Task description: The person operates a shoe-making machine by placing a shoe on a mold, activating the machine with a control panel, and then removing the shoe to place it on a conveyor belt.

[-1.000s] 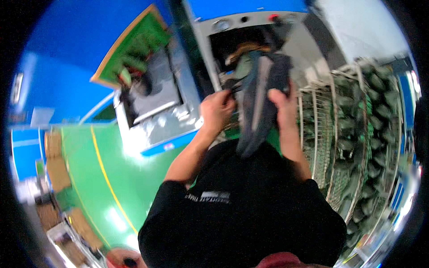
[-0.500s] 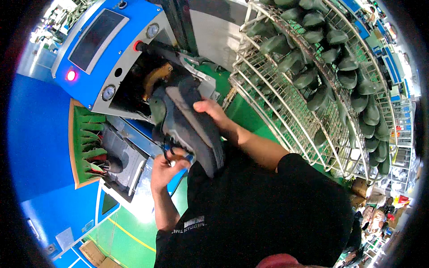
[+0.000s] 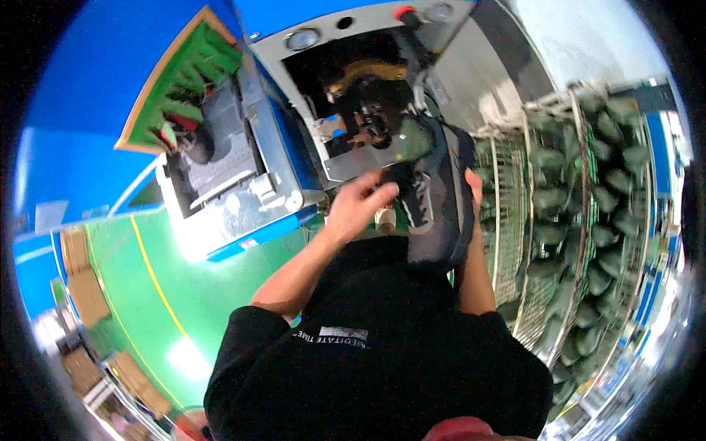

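A dark grey shoe (image 3: 439, 206) stands toe-end toward my body in front of the machine opening. A green shoe last (image 3: 414, 141) shows at its far end. My right hand (image 3: 474, 192) grips the shoe from its right side; most of its fingers are hidden behind it. On the other side, my left hand (image 3: 360, 207) has thumb and fingers drawn together at the black shoelace (image 3: 403, 176). Its fingertips are slightly blurred.
Ahead is a blue machine with an opening (image 3: 368, 103) holding metal parts and a gauge (image 3: 302, 39) above. A metal tray unit (image 3: 235, 158) and green panel (image 3: 187, 81) stand left. A wire rack (image 3: 526, 242) full of green shoe lasts stands close on my right.
The view has swung, so the machine and rack sit differently. The shoe is still in my right hand and now appears farther right. My left hand has moved up along the laces.
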Demonstrator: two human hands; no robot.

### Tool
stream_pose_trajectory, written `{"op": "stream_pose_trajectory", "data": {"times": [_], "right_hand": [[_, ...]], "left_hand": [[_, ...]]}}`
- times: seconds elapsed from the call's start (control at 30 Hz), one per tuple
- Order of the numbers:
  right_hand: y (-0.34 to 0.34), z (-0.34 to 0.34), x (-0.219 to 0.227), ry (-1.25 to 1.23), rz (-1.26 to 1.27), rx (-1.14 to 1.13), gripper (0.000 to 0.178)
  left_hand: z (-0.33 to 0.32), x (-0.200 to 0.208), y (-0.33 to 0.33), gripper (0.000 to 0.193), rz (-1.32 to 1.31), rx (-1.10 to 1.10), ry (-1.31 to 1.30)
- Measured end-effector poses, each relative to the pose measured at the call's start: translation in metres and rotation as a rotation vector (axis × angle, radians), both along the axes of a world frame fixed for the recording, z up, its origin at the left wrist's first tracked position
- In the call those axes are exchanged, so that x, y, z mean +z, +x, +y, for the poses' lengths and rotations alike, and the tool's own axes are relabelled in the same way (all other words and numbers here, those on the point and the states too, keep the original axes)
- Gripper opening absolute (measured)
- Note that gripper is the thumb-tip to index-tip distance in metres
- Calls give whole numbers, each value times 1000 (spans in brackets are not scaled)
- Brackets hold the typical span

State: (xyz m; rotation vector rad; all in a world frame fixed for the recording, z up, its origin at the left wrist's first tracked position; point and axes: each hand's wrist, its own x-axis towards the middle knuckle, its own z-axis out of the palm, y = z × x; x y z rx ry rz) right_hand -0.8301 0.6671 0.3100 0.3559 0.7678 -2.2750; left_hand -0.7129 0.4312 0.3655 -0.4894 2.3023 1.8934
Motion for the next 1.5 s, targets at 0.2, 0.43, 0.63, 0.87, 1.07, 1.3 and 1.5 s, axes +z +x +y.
{"op": "stream_pose_trajectory", "data": {"times": [0.2, 0.43, 0.63, 0.87, 1.07, 1.3, 1.5], "right_hand": [[-10, -24, 25, 197, -9, 112, 53], [-90, -72, 59, 882, 785, 248, 95], [-108, -132, 90, 1052, 912, 412, 108], [-103, -177, 74, 1645, 1300, 801, 120], [-82, -191, 75, 1770, 1262, 774, 119], [-73, -174, 81, 1680, 1226, 679, 112], [-83, -206, 56, 1720, 1360, 411, 103]], "left_hand": [[27, -54, 40, 42, 28, 88, 52], [6, -63, -12, 52, -131, 185, 803], [16, -86, -46, 32, -77, 305, 880], [24, -159, -66, 27, -161, 308, 1089], [16, -165, -65, 26, -112, 388, 1349], [-12, -199, -44, 38, -187, 212, 1097], [-58, -166, -14, 27, -234, 121, 593]]}}
